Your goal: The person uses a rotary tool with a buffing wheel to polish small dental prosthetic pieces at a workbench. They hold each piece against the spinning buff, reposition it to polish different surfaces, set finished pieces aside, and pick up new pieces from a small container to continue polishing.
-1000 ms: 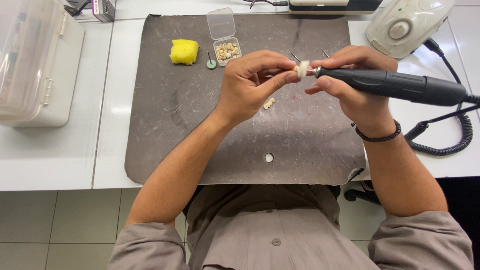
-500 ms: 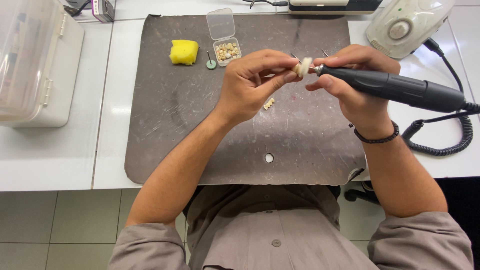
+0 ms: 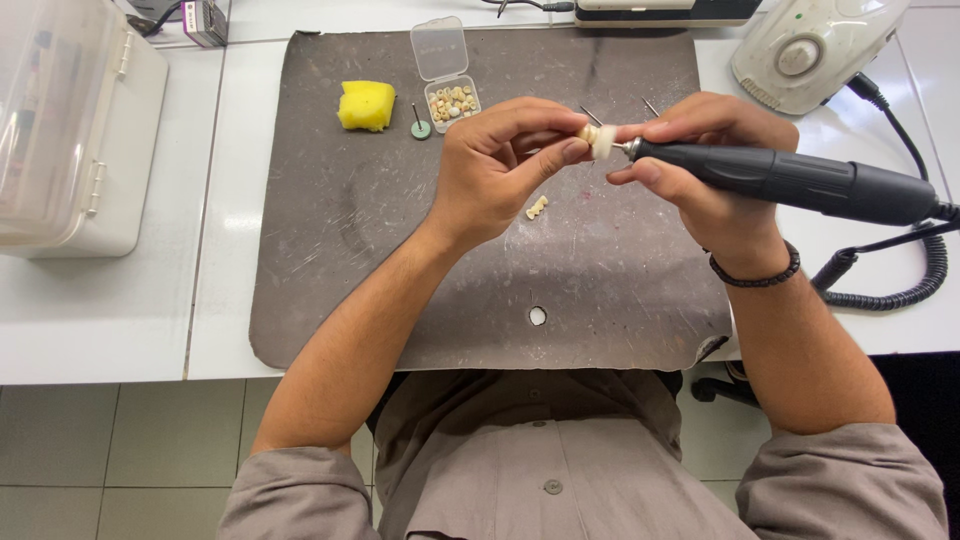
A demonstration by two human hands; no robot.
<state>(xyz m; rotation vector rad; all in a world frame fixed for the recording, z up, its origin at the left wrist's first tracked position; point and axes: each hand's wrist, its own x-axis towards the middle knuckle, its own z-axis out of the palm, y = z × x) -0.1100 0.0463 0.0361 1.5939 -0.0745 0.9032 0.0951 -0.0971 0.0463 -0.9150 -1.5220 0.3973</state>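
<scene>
My left hand (image 3: pixel 500 165) pinches a small cream tooth-like piece (image 3: pixel 588 132) between thumb and fingertips above a dark grey mat (image 3: pixel 400 270). In my right hand (image 3: pixel 705 170) lies a black rotary handpiece (image 3: pixel 800 180), gripped like a pen. Its white buffing tip (image 3: pixel 606 142) touches the small piece. A second small cream piece (image 3: pixel 537 208) rests on the mat just below my left hand.
On the mat lie a yellow sponge (image 3: pixel 366 105), a green-based bur (image 3: pixel 420 126), an open clear box of small cream pieces (image 3: pixel 452 100) and loose burs (image 3: pixel 590 114). A white motor unit (image 3: pixel 810 50) and coiled black cable (image 3: pixel 890 290) sit right; a plastic case (image 3: pixel 70 130) left.
Both hands have stayed almost still, with only a slight shift of the handpiece tip against the small piece.
</scene>
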